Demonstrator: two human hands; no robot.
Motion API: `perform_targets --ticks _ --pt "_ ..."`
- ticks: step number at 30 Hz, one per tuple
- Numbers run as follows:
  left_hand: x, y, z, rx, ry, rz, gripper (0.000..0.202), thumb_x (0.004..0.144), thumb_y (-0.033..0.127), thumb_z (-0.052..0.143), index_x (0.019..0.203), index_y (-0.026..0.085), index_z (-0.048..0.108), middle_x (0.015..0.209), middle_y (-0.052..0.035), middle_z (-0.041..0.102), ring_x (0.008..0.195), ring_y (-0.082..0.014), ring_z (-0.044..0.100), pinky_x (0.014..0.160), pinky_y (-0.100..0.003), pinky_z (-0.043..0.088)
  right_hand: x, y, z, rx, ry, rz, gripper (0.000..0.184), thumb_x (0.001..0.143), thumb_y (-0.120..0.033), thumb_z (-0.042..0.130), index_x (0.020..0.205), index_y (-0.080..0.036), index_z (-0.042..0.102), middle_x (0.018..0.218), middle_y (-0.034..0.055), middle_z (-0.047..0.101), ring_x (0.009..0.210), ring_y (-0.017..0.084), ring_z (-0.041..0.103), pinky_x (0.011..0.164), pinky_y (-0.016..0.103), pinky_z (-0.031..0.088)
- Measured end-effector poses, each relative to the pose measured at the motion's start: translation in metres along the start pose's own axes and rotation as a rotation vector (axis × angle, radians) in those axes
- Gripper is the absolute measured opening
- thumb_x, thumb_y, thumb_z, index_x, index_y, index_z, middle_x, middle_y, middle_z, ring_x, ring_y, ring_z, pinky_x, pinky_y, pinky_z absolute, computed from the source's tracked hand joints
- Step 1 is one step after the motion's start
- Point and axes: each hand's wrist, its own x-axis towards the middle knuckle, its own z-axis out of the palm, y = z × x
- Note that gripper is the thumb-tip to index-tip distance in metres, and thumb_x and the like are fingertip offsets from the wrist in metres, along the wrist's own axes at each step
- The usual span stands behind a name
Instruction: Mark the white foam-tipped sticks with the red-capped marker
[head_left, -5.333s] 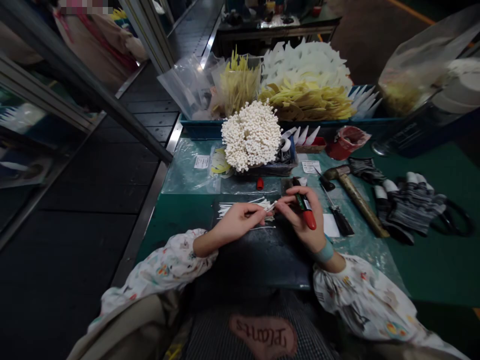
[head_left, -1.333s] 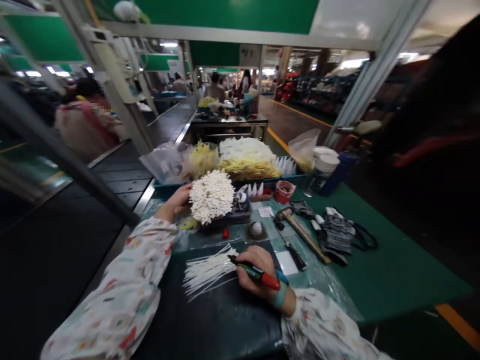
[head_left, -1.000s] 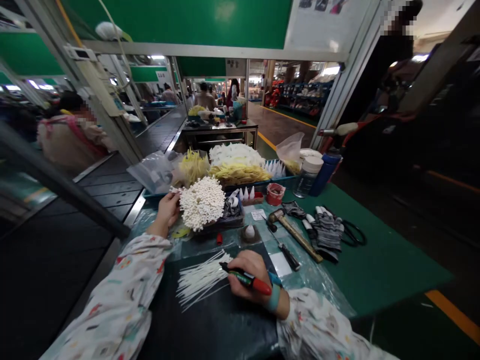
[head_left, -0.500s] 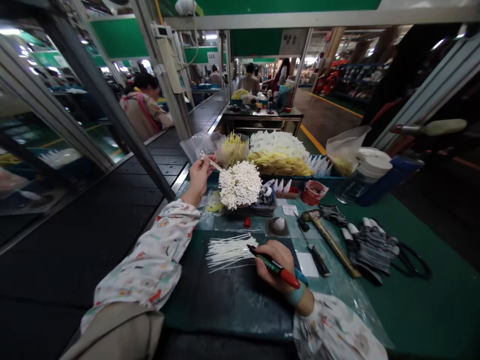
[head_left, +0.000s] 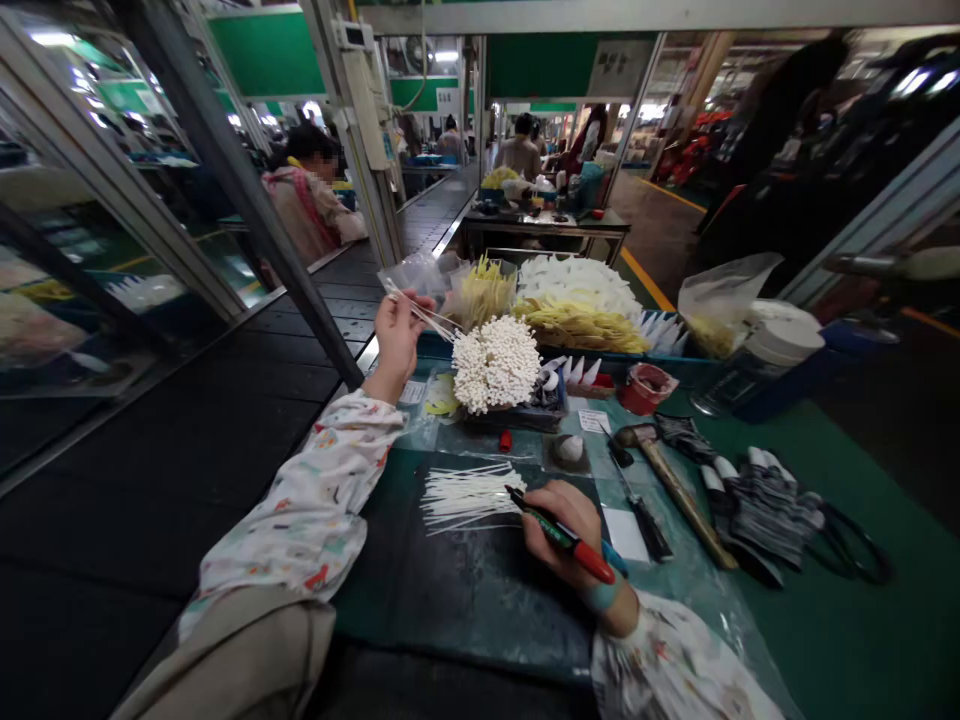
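My left hand (head_left: 397, 338) is raised at the left of the bench, its fingers pinched on a few thin white sticks (head_left: 433, 320). These slant down towards a dense bunch of round white tips (head_left: 496, 365) that stands just right of the hand. Low at the right, my right hand (head_left: 568, 510) is closed round a marker pen (head_left: 561, 535) with a black and green barrel and a red end. The pen's black tip points left, over the right end of a loose row of thin white sticks (head_left: 469, 495) lying on the dark mat (head_left: 457, 600).
A hammer (head_left: 690, 500), a black-handled tool (head_left: 649, 525) and grey gloves (head_left: 772, 510) lie to the right. Behind stand a red pot (head_left: 646, 388), a clear jar (head_left: 757, 365) and a bin of white and yellow pieces (head_left: 585, 325). A conveyor (head_left: 187, 430) runs left. A person (head_left: 307, 195) sits beyond it.
The camera view has shifted, so most things appear further right. My left hand has drawn slightly left of the bunch, and several stick lengths now show from its fingers. The right hand keeps the marker.
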Motion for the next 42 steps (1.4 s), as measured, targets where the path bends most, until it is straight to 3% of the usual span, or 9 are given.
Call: perform_targets --ticks 3,5,7,10,13,18,25,38,42 --pt "-0.024 0.026 -0.004 0.015 0.049 0.24 0.041 0.094 0.062 0.062 0.093 0.022 0.053 0.072 0.0032 0.059 0.059 -0.0092 0.057 0.06 -0.021 0.049 -0.002 0.001 -0.002 -0.001 0.014 0.02 0.018 0.093 -0.018 0.059 0.11 -0.024 0.062 0.077 0.0018 0.066 0.065 0.016 0.064 0.06 0.028 0.054" --pt "-0.059 0.042 -0.005 0.082 -0.041 0.272 0.04 0.096 0.061 0.061 0.092 0.022 0.054 0.068 0.0049 0.054 0.052 -0.0073 0.047 0.051 -0.019 0.04 -0.003 0.003 -0.002 0.021 0.061 0.059 0.026 0.094 -0.017 0.06 0.119 -0.025 0.063 0.087 0.0039 0.068 0.074 0.017 0.068 0.066 0.029 0.057" --pt "-0.103 0.053 -0.004 0.163 -0.19 0.062 0.038 0.096 0.059 0.062 0.092 0.022 0.057 0.062 0.0063 0.045 0.05 -0.0071 0.04 0.046 -0.018 0.031 -0.005 0.006 -0.001 0.042 0.118 0.126 0.03 0.095 -0.017 0.062 0.123 -0.027 0.065 0.095 0.005 0.069 0.082 0.018 0.069 0.07 0.03 0.059" --pt "-0.161 0.057 -0.002 0.181 -0.517 -0.439 0.04 0.095 0.059 0.063 0.096 0.018 0.061 0.063 0.0053 0.048 0.049 -0.0059 0.035 0.046 -0.019 0.026 -0.008 0.011 0.004 0.06 0.161 0.266 0.031 0.095 -0.019 0.064 0.124 -0.03 0.068 0.104 0.0057 0.07 0.092 0.021 0.071 0.078 0.034 0.061" --pt "-0.191 0.049 -0.002 0.138 -0.651 -0.769 0.042 0.093 0.057 0.065 0.093 0.015 0.063 0.065 0.0035 0.052 0.05 -0.0055 0.034 0.047 -0.02 0.024 -0.009 0.012 0.008 0.176 0.158 0.455 0.028 0.1 -0.024 0.06 0.126 -0.03 0.066 0.106 0.0053 0.074 0.087 0.02 0.074 0.078 0.037 0.062" --pt "-0.199 0.044 -0.005 0.289 -0.814 -0.802 0.038 0.092 0.05 0.064 0.089 0.013 0.07 0.075 -0.0019 0.063 0.054 -0.007 0.04 0.052 -0.023 0.028 -0.004 0.007 0.012 0.391 0.181 0.688 0.015 0.1 -0.031 0.062 0.115 -0.028 0.061 0.099 0.0028 0.078 0.077 0.017 0.076 0.072 0.033 0.064" --pt "-0.2 0.047 -0.007 0.422 -0.9 -0.769 0.036 0.093 0.043 0.061 0.078 0.013 0.074 0.068 -0.0017 0.065 0.058 -0.0096 0.045 0.057 -0.024 0.033 -0.001 0.006 0.011 0.416 0.211 0.796 0.028 0.088 -0.03 0.079 0.107 -0.027 0.059 0.09 0.0003 0.078 0.082 0.019 0.078 0.076 0.034 0.065" --pt "-0.203 0.042 -0.008 0.482 -0.906 -0.691 0.042 0.093 0.047 0.057 0.069 0.014 0.066 0.066 0.0003 0.059 0.06 -0.0103 0.044 0.059 -0.024 0.032 0.001 0.003 0.013 0.432 0.048 0.765 0.027 0.087 -0.026 0.074 0.106 -0.026 0.055 0.084 -0.0024 0.071 0.072 0.014 0.069 0.071 0.03 0.061" --pt "-0.204 0.037 -0.012 0.521 -0.931 -0.695 0.044 0.092 0.05 0.057 0.068 0.014 0.064 0.067 0.0002 0.058 0.064 -0.0116 0.047 0.061 -0.025 0.033 0.001 0.002 0.013 0.482 0.01 0.79 0.031 0.087 -0.026 0.074 0.111 -0.026 0.054 0.095 0.0007 0.075 0.08 0.016 0.073 0.078 0.033 0.063"
